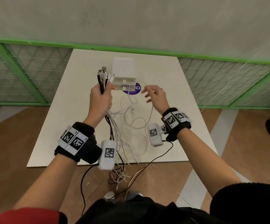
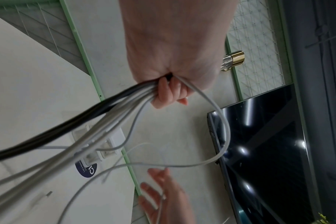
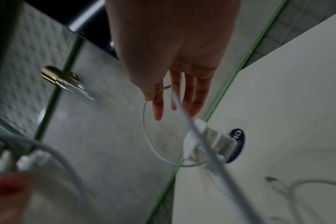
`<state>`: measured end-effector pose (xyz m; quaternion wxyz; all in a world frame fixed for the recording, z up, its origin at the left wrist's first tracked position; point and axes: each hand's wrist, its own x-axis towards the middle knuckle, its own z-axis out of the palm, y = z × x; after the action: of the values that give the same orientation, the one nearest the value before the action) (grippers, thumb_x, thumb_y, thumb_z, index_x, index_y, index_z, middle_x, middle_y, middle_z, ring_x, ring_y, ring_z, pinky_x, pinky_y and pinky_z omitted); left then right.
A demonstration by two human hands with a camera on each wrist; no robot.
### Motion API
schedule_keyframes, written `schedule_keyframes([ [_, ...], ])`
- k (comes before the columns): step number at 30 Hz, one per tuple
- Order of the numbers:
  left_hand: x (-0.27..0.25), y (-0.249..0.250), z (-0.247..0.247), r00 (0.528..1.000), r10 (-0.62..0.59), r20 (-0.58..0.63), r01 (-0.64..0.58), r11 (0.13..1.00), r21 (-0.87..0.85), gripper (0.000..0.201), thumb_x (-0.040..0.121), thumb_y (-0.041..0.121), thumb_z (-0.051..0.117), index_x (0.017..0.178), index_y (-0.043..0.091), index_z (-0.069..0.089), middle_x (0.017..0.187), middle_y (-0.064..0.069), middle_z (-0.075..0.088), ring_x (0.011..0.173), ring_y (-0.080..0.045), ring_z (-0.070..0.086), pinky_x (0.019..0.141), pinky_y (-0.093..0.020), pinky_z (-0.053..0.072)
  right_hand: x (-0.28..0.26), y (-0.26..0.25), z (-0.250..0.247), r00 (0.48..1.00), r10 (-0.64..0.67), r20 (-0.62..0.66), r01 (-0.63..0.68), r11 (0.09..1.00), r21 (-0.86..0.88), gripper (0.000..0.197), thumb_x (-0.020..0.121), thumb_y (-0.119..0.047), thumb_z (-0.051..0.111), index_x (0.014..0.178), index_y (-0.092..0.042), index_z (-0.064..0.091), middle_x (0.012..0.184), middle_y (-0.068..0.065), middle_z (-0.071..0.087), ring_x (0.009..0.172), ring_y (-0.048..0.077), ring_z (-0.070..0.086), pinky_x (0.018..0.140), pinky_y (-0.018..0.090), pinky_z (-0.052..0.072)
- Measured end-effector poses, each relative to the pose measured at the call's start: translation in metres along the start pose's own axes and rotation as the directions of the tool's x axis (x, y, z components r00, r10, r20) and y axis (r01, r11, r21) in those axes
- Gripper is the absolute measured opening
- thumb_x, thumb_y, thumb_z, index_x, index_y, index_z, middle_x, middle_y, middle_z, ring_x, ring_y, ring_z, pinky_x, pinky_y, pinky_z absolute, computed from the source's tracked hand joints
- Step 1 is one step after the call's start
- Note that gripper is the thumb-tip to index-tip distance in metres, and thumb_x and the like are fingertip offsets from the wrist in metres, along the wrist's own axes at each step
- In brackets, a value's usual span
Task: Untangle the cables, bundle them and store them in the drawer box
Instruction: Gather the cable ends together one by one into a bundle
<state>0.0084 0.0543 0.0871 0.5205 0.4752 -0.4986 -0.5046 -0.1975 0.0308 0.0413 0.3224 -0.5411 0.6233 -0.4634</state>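
A bunch of cables [image 1: 104, 78], black and white, is gripped tight in the left hand [image 1: 100, 98] just left of the drawer box [image 1: 124, 74], plug ends held upward and the loose tails left hanging past the near edge of the tabletop [image 1: 171, 94]. One thin white cable [image 3: 147, 128] is pinched between thumb and forefinger of the right hand [image 1: 155, 97], the other fingers spread straight, just right of the box's front. The box is seen standing toward the far side of the tabletop, both drawers shut, on a purple round sticker [image 1: 135, 91].
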Motion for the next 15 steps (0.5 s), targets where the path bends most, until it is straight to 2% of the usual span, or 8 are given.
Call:
schedule_keyframes([
  [3, 0.000, -0.001, 0.000, 1.000, 0.009, -0.013, -0.009, 1.000, 0.003, 0.028, 0.100, 0.016, 0.040, 0.073, 0.016, 0.048, 0.039, 0.014, 0.027, 0.035, -0.005, 0.021, 0.037, -0.016, 0.019, 0.004, -0.025, -0.010, 0.998, -0.060, -0.021, 0.063, 0.983, 0.171, 0.024, 0.098, -0.017, 0.043, 0.102, -0.004, 0.063, 0.084, 0.002, 0.060, 0.066, 0.014, 0.058, 0.052, 0.022, 0.048],
  [5, 0.000, -0.001, 0.002, 1.000, 0.008, -0.008, -0.008, 1.000, -0.004, 0.027, 0.100, 0.017, 0.040, 0.074, 0.015, 0.048, 0.039, 0.014, 0.027, 0.035, -0.005, 0.021, 0.037, -0.016, 0.019, 0.003, -0.037, -0.015, 0.994, -0.108, -0.031, 0.112, 0.966, 0.235, 0.024, 0.098, -0.016, 0.042, 0.102, -0.004, 0.063, 0.086, 0.006, 0.060, 0.067, 0.014, 0.057, 0.053, 0.021, 0.048],
  [7, 0.000, -0.001, 0.002, 1.000, 0.007, -0.003, -0.007, 1.000, -0.010, 0.027, 0.100, 0.018, 0.040, 0.074, 0.015, 0.047, 0.040, 0.014, 0.028, 0.036, -0.005, 0.021, 0.038, -0.017, 0.019, 0.000, -0.046, -0.020, 0.987, -0.149, -0.055, 0.159, 0.949, 0.271, 0.024, 0.096, -0.019, 0.045, 0.090, -0.007, 0.064, 0.099, 0.020, 0.061, 0.073, 0.014, 0.058, 0.057, 0.022, 0.051],
  [8, 0.000, -0.002, 0.002, 1.000, 0.008, -0.005, -0.008, 1.000, -0.009, 0.027, 0.100, 0.019, 0.040, 0.074, 0.016, 0.047, 0.040, 0.014, 0.028, 0.036, -0.005, 0.021, 0.038, -0.017, 0.020, -0.003, -0.049, -0.022, 0.983, -0.169, -0.076, 0.183, 0.944, 0.276, 0.025, 0.093, -0.022, 0.048, 0.084, -0.006, 0.065, 0.105, 0.019, 0.061, 0.081, 0.016, 0.059, 0.062, 0.025, 0.053],
  [10, 0.000, -0.003, 0.001, 1.000, 0.015, -0.013, -0.016, 1.000, -0.007, 0.027, 0.100, 0.020, 0.040, 0.075, 0.017, 0.048, 0.041, 0.014, 0.030, 0.037, -0.005, 0.022, 0.039, -0.018, 0.021, -0.010, -0.055, -0.028, 0.966, -0.219, -0.134, 0.245, 0.945, 0.215, 0.028, 0.086, -0.020, 0.050, 0.067, -0.006, 0.063, 0.116, 0.004, 0.060, 0.101, 0.017, 0.057, 0.083, 0.032, 0.051],
  [12, -0.001, -0.003, 0.001, 1.000, 0.027, -0.014, -0.027, 1.000, -0.007, 0.027, 0.100, 0.020, 0.040, 0.075, 0.017, 0.048, 0.043, 0.014, 0.033, 0.037, -0.004, 0.023, 0.039, -0.018, 0.022, -0.017, -0.060, -0.033, 0.944, -0.283, -0.168, 0.305, 0.944, 0.127, 0.031, 0.081, -0.014, 0.050, 0.051, -0.012, 0.054, 0.126, -0.004, 0.055, 0.116, 0.013, 0.051, 0.098, 0.034, 0.042],
  [14, -0.002, -0.001, 0.004, 0.999, 0.049, 0.014, -0.048, 0.999, -0.003, 0.028, 0.100, 0.021, 0.040, 0.074, 0.015, 0.048, 0.050, 0.013, 0.040, 0.037, -0.003, 0.025, 0.039, -0.017, 0.024, -0.025, -0.066, -0.036, 0.941, -0.316, -0.120, 0.331, 0.935, 0.131, 0.034, 0.079, -0.010, 0.048, 0.044, -0.015, 0.046, 0.126, -0.003, 0.057, 0.108, 0.008, 0.056, 0.094, 0.031, 0.042],
  [15, -0.003, 0.000, 0.006, 0.997, 0.062, 0.039, -0.062, 0.998, 0.002, 0.029, 0.100, 0.021, 0.040, 0.073, 0.014, 0.048, 0.054, 0.012, 0.043, 0.036, -0.003, 0.026, 0.039, -0.016, 0.025, -0.030, -0.067, -0.035, 0.947, -0.313, -0.072, 0.321, 0.930, 0.179, 0.035, 0.078, -0.007, 0.046, 0.044, -0.013, 0.045, 0.120, 0.001, 0.062, 0.088, 0.004, 0.060, 0.083, 0.027, 0.044],
])
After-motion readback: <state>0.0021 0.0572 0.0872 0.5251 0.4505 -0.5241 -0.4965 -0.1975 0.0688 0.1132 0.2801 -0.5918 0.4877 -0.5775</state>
